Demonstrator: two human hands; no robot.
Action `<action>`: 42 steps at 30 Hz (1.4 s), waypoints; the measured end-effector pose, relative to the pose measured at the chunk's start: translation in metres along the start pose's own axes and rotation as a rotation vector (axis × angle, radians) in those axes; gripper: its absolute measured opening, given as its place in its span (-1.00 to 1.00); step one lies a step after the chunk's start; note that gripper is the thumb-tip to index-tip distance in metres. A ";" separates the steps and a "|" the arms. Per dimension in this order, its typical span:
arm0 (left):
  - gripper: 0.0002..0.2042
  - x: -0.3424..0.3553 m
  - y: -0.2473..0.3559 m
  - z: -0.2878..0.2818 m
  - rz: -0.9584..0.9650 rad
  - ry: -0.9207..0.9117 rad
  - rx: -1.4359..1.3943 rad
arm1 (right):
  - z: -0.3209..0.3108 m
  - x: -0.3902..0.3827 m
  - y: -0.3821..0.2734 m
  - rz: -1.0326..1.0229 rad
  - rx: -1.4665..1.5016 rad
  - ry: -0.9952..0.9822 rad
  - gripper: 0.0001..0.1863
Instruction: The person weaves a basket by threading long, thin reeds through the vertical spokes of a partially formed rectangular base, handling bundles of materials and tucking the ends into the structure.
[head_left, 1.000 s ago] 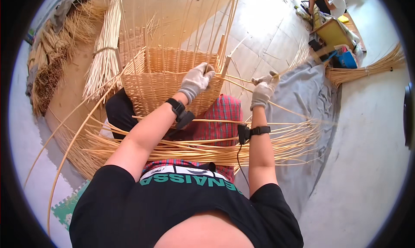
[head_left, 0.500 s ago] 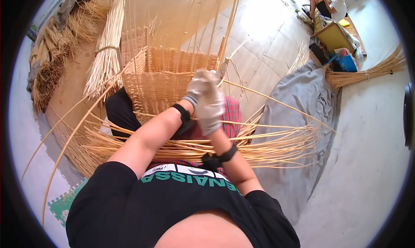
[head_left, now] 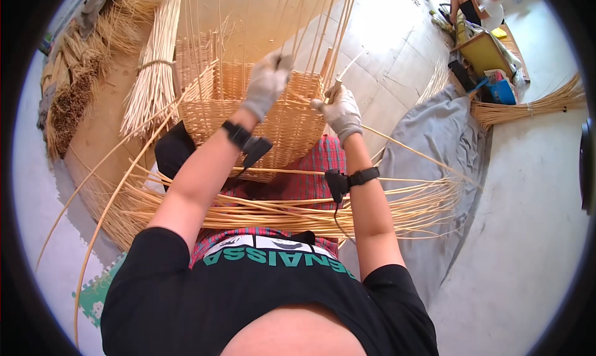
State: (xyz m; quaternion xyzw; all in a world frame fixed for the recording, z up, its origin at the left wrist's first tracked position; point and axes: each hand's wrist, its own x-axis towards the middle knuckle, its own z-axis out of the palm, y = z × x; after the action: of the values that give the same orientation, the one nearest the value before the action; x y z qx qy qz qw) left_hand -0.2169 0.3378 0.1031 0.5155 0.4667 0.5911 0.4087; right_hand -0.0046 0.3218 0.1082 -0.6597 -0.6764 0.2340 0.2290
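Observation:
A woven wicker basket [head_left: 211,126] with upright stakes rests over my legs, a red plaid cloth beneath it. My left hand [head_left: 264,86], in a pale glove, is raised over the basket's near side, fingers closed around a thin upright stake [head_left: 284,49]. My right hand [head_left: 339,112], also gloved, is curled at the basket's right corner on a pale weaving rod [head_left: 388,137] that trails down to the right. A band with a black device is on each wrist. A sheaf of long yellow rods [head_left: 267,216] lies across my lap.
Tied pale reed bundles [head_left: 149,89] and rougher bundles [head_left: 68,108] lie at left. At right are a grey cloth [head_left: 428,139], a rod bundle [head_left: 515,111], a blue container [head_left: 501,90], a yellow box [head_left: 481,52] and a seated person [head_left: 478,8]. A green mat [head_left: 96,294] is at lower left.
My right hand crossed left onto my left hand, blurred, then moved back up to the basket's right corner. My left hand has risen and shifted left. The basket has shifted slightly.

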 end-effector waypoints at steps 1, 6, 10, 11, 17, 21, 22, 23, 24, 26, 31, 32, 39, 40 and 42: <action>-0.66 0.014 0.013 0.021 0.036 -0.098 0.126 | 0.006 -0.001 -0.001 -0.034 -0.032 0.125 -0.50; -0.35 -0.003 0.071 0.089 0.198 -0.230 0.585 | 0.042 -0.003 -0.001 -0.025 0.038 0.446 -0.60; -0.41 -0.090 0.056 0.016 0.165 -0.549 0.341 | 0.039 0.003 0.005 0.144 -0.051 0.384 -0.71; -0.43 -0.114 0.059 -0.009 -0.079 -0.731 0.405 | 0.035 0.006 0.009 0.139 -0.051 0.379 -0.71; -0.68 -0.165 0.029 -0.119 -0.385 -0.422 0.948 | 0.035 -0.011 -0.025 0.089 -0.184 0.547 -0.63; -0.69 -0.145 0.028 -0.129 0.029 -0.062 0.869 | 0.038 -0.091 -0.036 -0.411 0.230 0.310 -0.38; -0.70 -0.140 0.028 -0.128 0.001 -0.114 0.811 | 0.039 -0.115 -0.046 -0.384 0.220 -0.105 -0.37; -0.72 -0.135 0.029 -0.125 -0.022 -0.169 0.749 | 0.040 -0.134 -0.057 -0.341 0.194 -0.513 -0.36; -0.77 -0.134 0.023 -0.120 0.346 -0.157 0.822 | 0.054 -0.146 -0.047 -0.181 0.553 -0.556 -0.43; -0.77 -0.133 0.025 -0.121 0.328 -0.214 0.735 | 0.057 -0.142 -0.053 -0.064 1.047 -0.399 -0.57; -0.56 -0.098 0.018 -0.147 0.144 0.158 0.632 | 0.017 -0.101 -0.046 -0.007 1.237 0.136 -0.91; -0.56 -0.096 0.012 -0.153 0.144 0.160 0.639 | 0.015 -0.095 -0.038 -0.007 1.243 0.131 -0.91; -0.37 -0.097 -0.011 -0.149 -0.232 0.025 0.853 | 0.062 -0.079 -0.015 0.162 1.347 0.240 -0.91; -0.37 -0.096 -0.013 -0.149 -0.174 0.032 0.848 | 0.071 -0.076 -0.014 0.146 1.286 0.267 -0.90; -0.44 -0.094 -0.003 -0.148 -0.170 0.019 0.751 | 0.084 -0.073 -0.010 0.138 1.203 0.239 -0.89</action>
State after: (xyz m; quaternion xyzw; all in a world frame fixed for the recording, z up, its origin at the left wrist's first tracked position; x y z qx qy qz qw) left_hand -0.3513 0.2282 0.0739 0.5834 0.6955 0.3478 0.2343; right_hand -0.0626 0.2472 0.0482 -0.4788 -0.3511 0.5133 0.6196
